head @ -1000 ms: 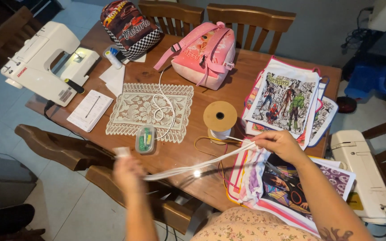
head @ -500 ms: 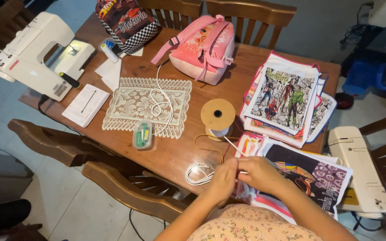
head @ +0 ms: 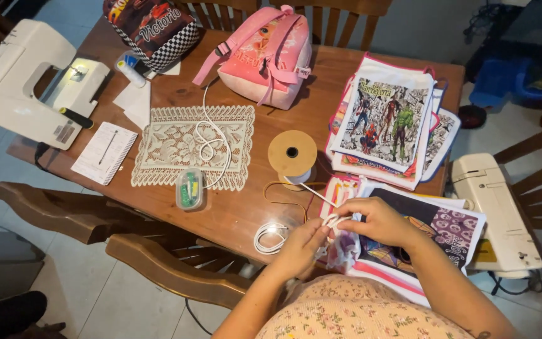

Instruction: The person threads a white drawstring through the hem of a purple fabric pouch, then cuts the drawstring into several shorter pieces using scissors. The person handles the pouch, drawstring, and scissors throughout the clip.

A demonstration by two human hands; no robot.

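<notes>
My left hand (head: 302,246) and my right hand (head: 377,220) meet at the near edge of the wooden table (head: 246,204), both pinching a white cord (head: 329,221). The cord runs up to a cardboard spool (head: 292,153) standing just behind my hands. A coiled loop of the same cord (head: 270,237) lies on the table left of my left hand. Under my right hand lies a stack of printed fabric bags (head: 421,232) with dark cartoon prints.
A lace mat (head: 170,147) with loose cord and a small clear box (head: 189,188) lies mid-table. A pink backpack (head: 265,59), a dark backpack (head: 152,28), more printed bags (head: 390,122), a notepad (head: 103,152) and two white sewing machines (head: 23,88) (head: 494,210) surround it. Wooden chairs (head: 158,267) stand at the near edge.
A second ago my hands were spread wide, stretching the cord between them. They have come together in front of me, and a coil of cord now rests on the table.
</notes>
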